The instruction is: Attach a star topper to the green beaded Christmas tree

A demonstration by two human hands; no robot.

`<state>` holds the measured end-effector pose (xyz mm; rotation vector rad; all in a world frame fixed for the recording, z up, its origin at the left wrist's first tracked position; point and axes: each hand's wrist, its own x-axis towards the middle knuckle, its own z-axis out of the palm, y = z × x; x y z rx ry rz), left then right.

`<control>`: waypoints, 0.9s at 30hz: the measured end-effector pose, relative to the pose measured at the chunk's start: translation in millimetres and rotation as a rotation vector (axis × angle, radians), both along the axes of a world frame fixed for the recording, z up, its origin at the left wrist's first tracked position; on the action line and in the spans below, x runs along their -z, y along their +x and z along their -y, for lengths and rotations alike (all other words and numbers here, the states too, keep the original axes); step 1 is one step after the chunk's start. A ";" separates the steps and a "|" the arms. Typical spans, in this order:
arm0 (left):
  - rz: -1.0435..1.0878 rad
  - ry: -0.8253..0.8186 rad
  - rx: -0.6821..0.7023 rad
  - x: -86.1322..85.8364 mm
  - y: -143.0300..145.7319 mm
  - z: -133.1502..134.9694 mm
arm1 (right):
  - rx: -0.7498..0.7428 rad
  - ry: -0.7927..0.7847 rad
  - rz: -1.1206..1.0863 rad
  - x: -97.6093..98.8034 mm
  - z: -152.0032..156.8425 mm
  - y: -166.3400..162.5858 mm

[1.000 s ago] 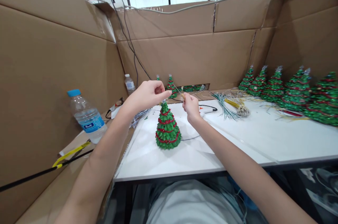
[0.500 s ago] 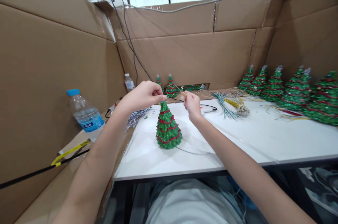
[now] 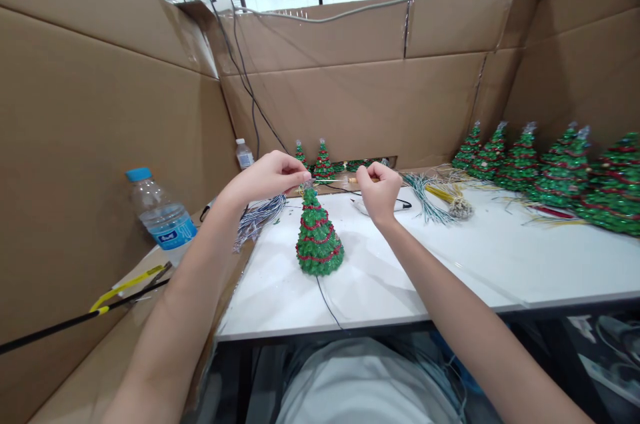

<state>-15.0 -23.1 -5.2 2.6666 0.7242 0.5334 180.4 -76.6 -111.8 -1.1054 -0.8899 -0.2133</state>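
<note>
One green tree [image 3: 320,237] stands upright on the bench [image 3: 450,271], its clear tip pinched by the nearer left hand [image 3: 281,174] — the right hand [image 3: 381,191] curls its fingers round a slim tool [image 3: 353,180], level, pointing tipward.

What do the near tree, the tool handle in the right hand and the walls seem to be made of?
The near tree: probably moulded plastic or resin, glossy; small highlights dot its green surface.
The tool handle: perhaps wood, from its tan colour; its finish is unclear.
The walls: likely cardboard, matt brown, with straight creases.
</note>
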 end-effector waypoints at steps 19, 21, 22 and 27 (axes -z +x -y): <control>-0.039 0.098 -0.058 -1.3 1.9 3.5 | 0.461 0.321 0.578 -3.1 7.9 4.4; -0.040 0.100 -0.053 -1.1 1.9 3.1 | 0.483 0.321 0.588 -3.1 7.7 4.4; -0.042 0.101 -0.051 -1.0 1.9 3.1 | 0.492 0.318 0.592 -3.0 7.5 4.4; -0.048 0.105 -0.058 -0.8 2.1 3.6 | 0.558 0.280 0.626 -1.6 8.2 3.1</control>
